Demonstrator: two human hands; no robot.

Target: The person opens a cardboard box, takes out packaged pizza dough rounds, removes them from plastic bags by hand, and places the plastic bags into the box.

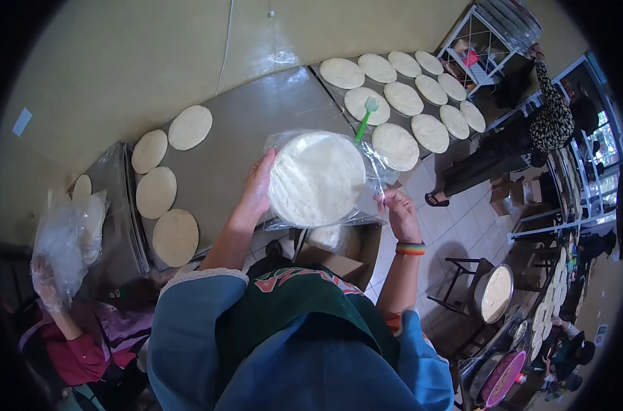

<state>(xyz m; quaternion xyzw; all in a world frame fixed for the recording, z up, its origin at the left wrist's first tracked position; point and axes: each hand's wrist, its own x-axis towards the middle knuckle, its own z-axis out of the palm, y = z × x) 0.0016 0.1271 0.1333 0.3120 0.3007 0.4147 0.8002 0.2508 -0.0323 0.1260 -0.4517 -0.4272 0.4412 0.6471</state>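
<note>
Holding one clear bag [370,164] with a round flatbread [317,179] inside, the left hand [260,181] is closed on its near-left edge, thumb on top, the other fingers hidden beneath. The bagged flatbread is in front of the person's chest, above the bench [257,113] edge; whether more than one round is inside cannot be told. The right hand [396,205], with one striped wristband [410,248], has its fingers curled almost together at the bag's loose side; whether they pinch the plastic is unclear.

Four pale rounds [157,192] lie at the bench's left end. Twelve more rounds [403,98] lie at its right end, in three rows of four, and one green spatula [371,105] rests across one of these. Below the bench stands a cardboard box [366,257] with one plastic-wrapped bundle in it.

At far left, a co-worker's one visible gloved hand [48,284] holds clear plastic [65,236]. At right, one person in a patterned top [552,113] reaches up to a white rack [486,20]. One metal basin [496,293] holds a pale mass.
</note>
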